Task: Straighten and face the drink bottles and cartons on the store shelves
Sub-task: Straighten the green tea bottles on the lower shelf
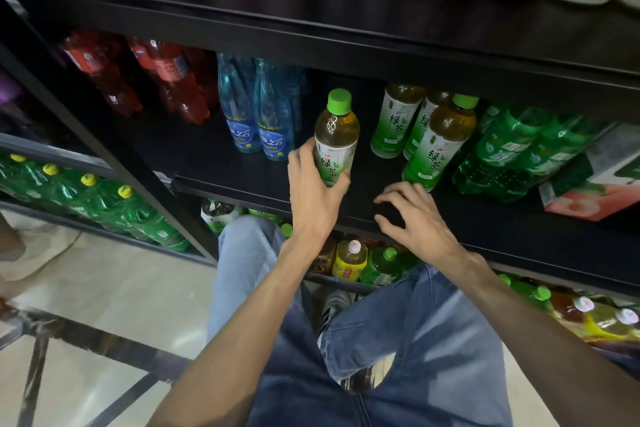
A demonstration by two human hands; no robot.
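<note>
Left hand [313,184] gripping — right hand [415,215] loosely spread

My left hand [313,191] hides the tea bottle's [336,135] base; at three o'clock the frame edge crops a peach carton [595,184].

Mid shelf [242,180] has a wide bare lane btwn the blue water bottles [258,128] on the left and the green tea row [420,135] on the right. Only thing in that lane is the tea bottle [336,139] the left hand [313,191] grips near the front edge, w/ open room behind it to the back. Right hand [412,218] hovers at the shelf lip, just beside the front tea bottle [440,146]. Overhead the upper shelf board [346,38] caps clearance. Far right is packed: green soda bottles [519,152], then a carton [599,180].
</note>
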